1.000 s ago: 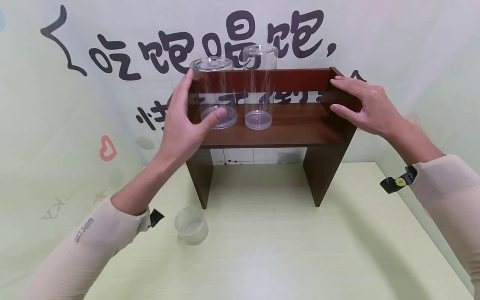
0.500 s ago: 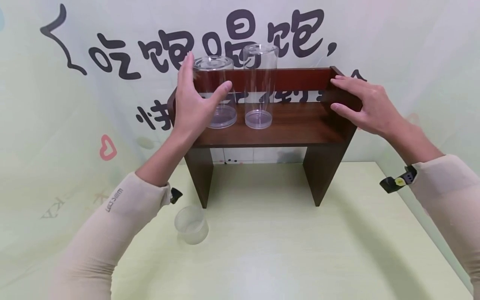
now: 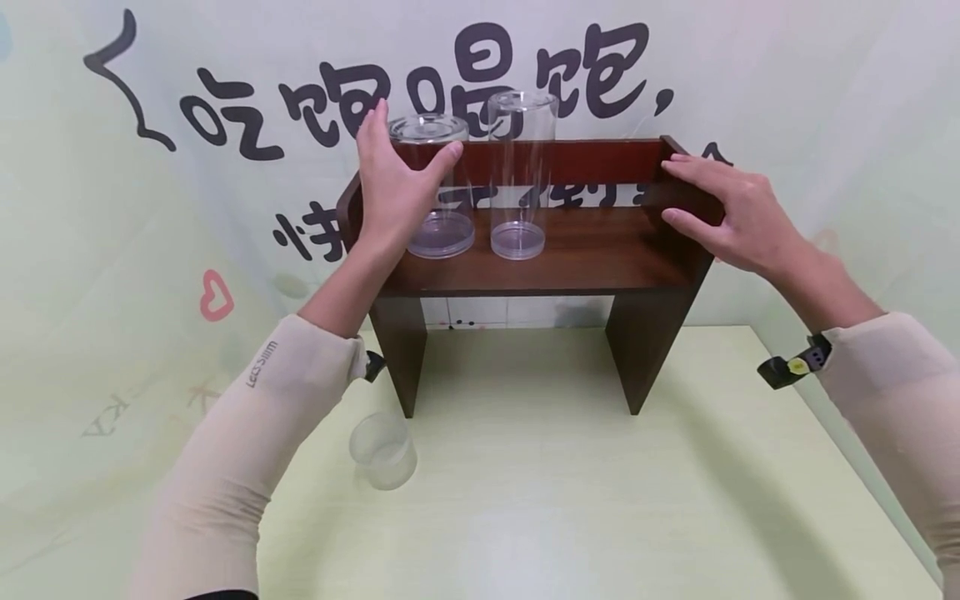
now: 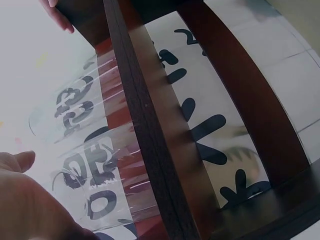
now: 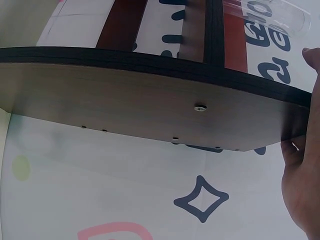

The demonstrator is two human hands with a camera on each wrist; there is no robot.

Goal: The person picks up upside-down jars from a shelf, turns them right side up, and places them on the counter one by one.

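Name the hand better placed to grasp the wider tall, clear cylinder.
Probably the left hand: it is spread beside that cylinder; the right hand holds the side of the brown wooden shelf.

Head view: bright, soft light from above, sharp overall. A pale glare patch whitens the bench (image 3: 540, 500) at lower centre; dim shade lies beneath the shelf (image 3: 600, 250), with a long, soft-edged shadow to its right. Fine highlights streak the tall clear cylinder (image 3: 522, 179). Left wrist view: wall (image 4: 30, 60) washed out at left, wood dark. Right wrist view: greyer, shelf edge bowed
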